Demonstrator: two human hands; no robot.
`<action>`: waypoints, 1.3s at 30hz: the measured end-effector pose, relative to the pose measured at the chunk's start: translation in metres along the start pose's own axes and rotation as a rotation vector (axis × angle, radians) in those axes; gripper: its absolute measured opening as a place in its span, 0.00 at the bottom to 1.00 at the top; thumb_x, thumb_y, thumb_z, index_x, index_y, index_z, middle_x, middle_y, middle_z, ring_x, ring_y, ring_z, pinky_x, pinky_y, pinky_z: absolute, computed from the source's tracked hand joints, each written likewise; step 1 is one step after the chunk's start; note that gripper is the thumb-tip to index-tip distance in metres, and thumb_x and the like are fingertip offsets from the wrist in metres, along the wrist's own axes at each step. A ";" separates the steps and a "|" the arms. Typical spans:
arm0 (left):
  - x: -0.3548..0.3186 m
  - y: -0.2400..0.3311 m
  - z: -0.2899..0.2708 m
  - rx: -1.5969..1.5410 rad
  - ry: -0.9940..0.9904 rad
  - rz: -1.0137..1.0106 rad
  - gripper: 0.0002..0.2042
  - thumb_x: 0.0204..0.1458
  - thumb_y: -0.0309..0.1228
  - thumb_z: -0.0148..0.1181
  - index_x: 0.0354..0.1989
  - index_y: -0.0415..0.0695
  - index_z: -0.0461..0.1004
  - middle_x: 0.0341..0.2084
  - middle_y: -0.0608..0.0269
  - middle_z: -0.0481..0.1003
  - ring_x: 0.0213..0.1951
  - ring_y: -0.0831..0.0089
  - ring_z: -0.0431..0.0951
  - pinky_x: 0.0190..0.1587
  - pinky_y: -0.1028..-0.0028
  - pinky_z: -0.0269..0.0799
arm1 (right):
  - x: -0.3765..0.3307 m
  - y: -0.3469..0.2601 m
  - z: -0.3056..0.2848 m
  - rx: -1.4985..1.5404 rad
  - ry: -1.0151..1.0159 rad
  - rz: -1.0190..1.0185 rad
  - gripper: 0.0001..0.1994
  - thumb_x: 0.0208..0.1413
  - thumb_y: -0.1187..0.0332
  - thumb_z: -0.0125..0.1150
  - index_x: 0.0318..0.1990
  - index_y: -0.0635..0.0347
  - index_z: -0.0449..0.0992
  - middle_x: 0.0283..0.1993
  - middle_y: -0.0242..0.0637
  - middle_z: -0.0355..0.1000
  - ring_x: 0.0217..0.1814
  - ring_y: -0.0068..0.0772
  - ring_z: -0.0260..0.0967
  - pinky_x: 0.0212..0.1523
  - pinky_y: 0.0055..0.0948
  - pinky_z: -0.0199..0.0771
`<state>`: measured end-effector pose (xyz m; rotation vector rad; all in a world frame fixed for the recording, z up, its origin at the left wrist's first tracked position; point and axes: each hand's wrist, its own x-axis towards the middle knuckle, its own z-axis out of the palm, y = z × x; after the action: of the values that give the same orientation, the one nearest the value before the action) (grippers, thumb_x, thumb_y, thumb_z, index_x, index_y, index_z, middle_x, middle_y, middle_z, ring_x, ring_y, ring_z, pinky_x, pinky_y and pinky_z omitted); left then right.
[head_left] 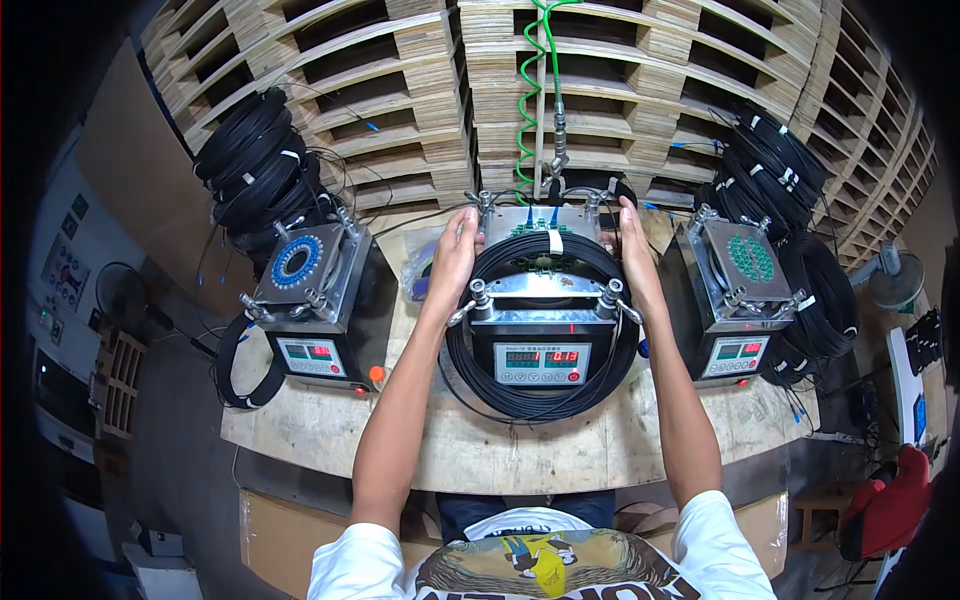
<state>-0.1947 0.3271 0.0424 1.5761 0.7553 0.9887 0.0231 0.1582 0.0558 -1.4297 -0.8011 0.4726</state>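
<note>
A metal polishing-type machine (545,340) with a lit red display stands in front of me, and a coil of black cable (545,405) hangs round its front, its upper arc lying across the top. My left hand (455,258) is at the machine's left side, beside the coil, fingers stretched toward the rear corner. Mirroring it on the right side, my right hand (637,255) has its fingers stretched up near the rear corner knob. Both hands look open, though their inner sides are partly hidden. Blue-tipped cable ends (543,217) stand at the green connectors on top.
Similar machines stand left (305,285) and right (735,290), one with a blue ring fixture, one with green. Black cable coils (250,170) pile up behind the left one, more coils (775,170) behind the right. A green air hose (527,120) hangs before wooden pallets (420,100).
</note>
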 end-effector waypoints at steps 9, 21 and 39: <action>0.000 0.001 -0.002 0.029 -0.057 -0.035 0.27 0.68 0.51 0.45 0.58 0.38 0.72 0.34 0.62 0.74 0.35 0.76 0.70 0.44 0.75 0.68 | -0.002 -0.004 0.000 0.042 -0.012 0.055 0.35 0.70 0.39 0.37 0.74 0.55 0.55 0.58 0.38 0.67 0.36 0.21 0.63 0.41 0.22 0.67; -0.002 0.004 0.000 -0.121 0.052 -0.078 0.39 0.63 0.65 0.40 0.73 0.48 0.55 0.34 0.59 0.75 0.31 0.76 0.70 0.38 0.78 0.69 | -0.005 -0.006 0.003 0.089 -0.017 0.032 0.35 0.70 0.39 0.37 0.74 0.51 0.56 0.55 0.38 0.70 0.39 0.20 0.64 0.43 0.22 0.68; -0.003 0.005 -0.004 -0.055 0.025 -0.108 0.40 0.63 0.67 0.35 0.66 0.43 0.64 0.34 0.57 0.73 0.29 0.77 0.71 0.34 0.78 0.69 | -0.003 -0.002 0.002 0.018 -0.051 0.050 0.37 0.68 0.36 0.36 0.72 0.56 0.60 0.69 0.36 0.62 0.44 0.25 0.68 0.46 0.22 0.69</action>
<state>-0.1993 0.3251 0.0469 1.4622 0.8156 0.9441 0.0190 0.1570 0.0574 -1.4284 -0.8009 0.5550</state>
